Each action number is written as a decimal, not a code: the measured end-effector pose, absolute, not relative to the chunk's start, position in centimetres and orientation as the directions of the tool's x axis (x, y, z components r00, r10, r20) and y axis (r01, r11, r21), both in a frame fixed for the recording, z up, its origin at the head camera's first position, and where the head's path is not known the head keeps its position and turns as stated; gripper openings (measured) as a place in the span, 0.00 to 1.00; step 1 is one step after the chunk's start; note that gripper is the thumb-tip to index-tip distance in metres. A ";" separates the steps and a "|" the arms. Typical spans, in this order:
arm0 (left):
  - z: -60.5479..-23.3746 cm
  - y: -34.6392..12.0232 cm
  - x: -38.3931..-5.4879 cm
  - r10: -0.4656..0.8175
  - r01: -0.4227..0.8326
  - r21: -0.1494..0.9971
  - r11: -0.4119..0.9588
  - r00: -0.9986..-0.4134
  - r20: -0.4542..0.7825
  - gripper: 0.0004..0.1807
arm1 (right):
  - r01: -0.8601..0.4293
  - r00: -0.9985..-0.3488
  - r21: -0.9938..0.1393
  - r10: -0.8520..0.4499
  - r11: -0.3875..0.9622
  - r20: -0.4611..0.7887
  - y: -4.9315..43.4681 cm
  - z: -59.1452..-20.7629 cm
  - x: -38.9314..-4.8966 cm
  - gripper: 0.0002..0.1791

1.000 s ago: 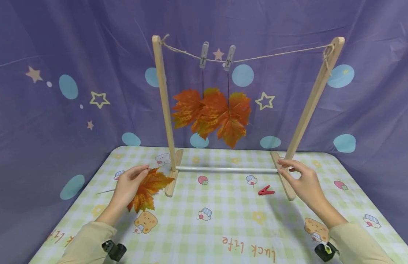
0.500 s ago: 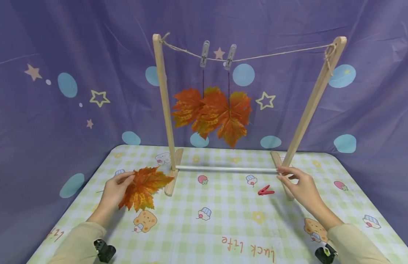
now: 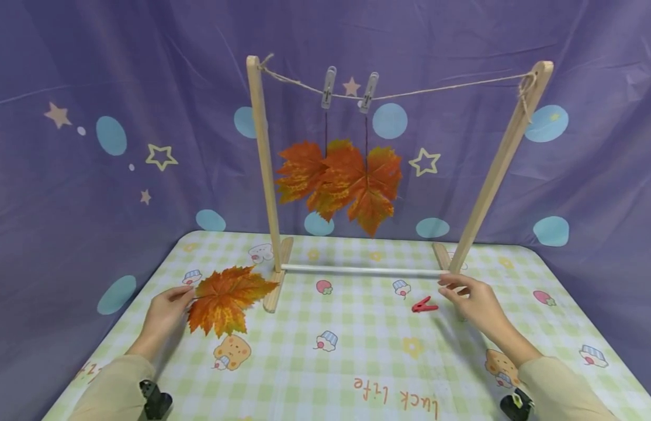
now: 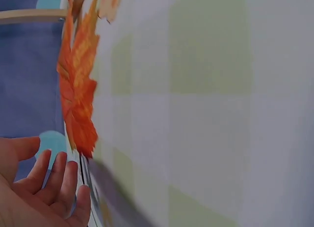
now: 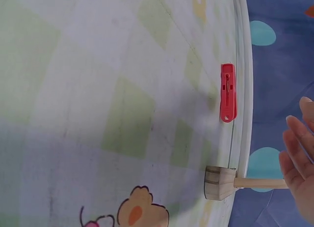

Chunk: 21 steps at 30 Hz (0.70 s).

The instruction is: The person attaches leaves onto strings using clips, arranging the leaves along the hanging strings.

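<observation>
An orange maple leaf (image 3: 228,301) lies on the checked tablecloth at the left, its stem end toward my left hand (image 3: 165,310). In the left wrist view that hand (image 4: 46,183) has its fingers loosely bent and spread beside the leaf's stem, pinching nothing. My right hand (image 3: 475,301) hovers by the right foot of the wooden frame, its fingers relaxed and holding nothing. A red clothespin (image 3: 424,305) rests on the cloth just left of it, and shows whole in the right wrist view, apart from the fingertips.
A wooden frame with a left post (image 3: 263,164), a right post (image 3: 499,169) and a white crossbar (image 3: 362,270) stands behind the hands. On its twine (image 3: 436,89), two clear clothespins (image 3: 369,92) hold up overlapping orange leaves (image 3: 375,193). A purple curtain (image 3: 94,234) closes off the back.
My left hand has drawn back left and toward me, off the leaf, uncovering more of it. My right hand has lowered slightly by the frame's foot, its fingers still empty.
</observation>
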<state>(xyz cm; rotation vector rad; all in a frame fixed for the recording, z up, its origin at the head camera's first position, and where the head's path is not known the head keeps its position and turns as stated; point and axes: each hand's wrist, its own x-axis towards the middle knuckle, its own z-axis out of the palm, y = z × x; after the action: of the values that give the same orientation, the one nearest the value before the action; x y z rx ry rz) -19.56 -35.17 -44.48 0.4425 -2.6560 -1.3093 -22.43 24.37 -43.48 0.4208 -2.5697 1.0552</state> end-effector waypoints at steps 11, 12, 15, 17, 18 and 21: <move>-45.2 -36.2 -19.6 -0.412 -0.309 0.746 0.590 -0.910 -0.051 0.26 | -0.357 -0.926 -0.629 -0.171 0.691 0.337 24.5 -44.0 -23.0 0.14; -45.3 -36.3 -19.6 -0.418 -0.316 0.738 0.596 -0.907 -0.051 0.26 | -0.353 -0.928 -0.632 -0.172 0.690 0.331 24.5 -44.0 -23.0 0.14; -45.4 -36.4 -19.8 -0.428 -0.330 0.697 0.637 -0.903 -0.037 0.25 | -0.344 -0.933 -0.640 -0.172 0.687 0.317 24.5 -44.1 -23.0 0.14; -45.4 -36.5 -19.9 -0.425 -0.335 0.663 0.670 -0.905 -0.027 0.24 | -0.341 -0.934 -0.640 -0.173 0.688 0.313 24.5 -44.1 -23.0 0.14; -45.4 -36.5 -19.9 -0.423 -0.335 0.647 0.685 -0.906 -0.021 0.24 | -0.341 -0.934 -0.639 -0.173 0.690 0.312 24.5 -44.2 -23.0 0.14; -45.3 -36.4 -20.2 -0.408 -0.323 0.621 0.715 -0.913 -0.006 0.23 | -0.345 -0.933 -0.635 -0.176 0.692 0.315 24.6 -44.3 -22.9 0.13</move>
<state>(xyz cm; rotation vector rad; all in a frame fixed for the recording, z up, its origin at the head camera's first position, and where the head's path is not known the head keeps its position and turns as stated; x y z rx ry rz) -20.17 -36.41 -45.32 0.5964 -2.7859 -0.9708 -22.95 24.57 -44.30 0.4178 -2.6732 1.0719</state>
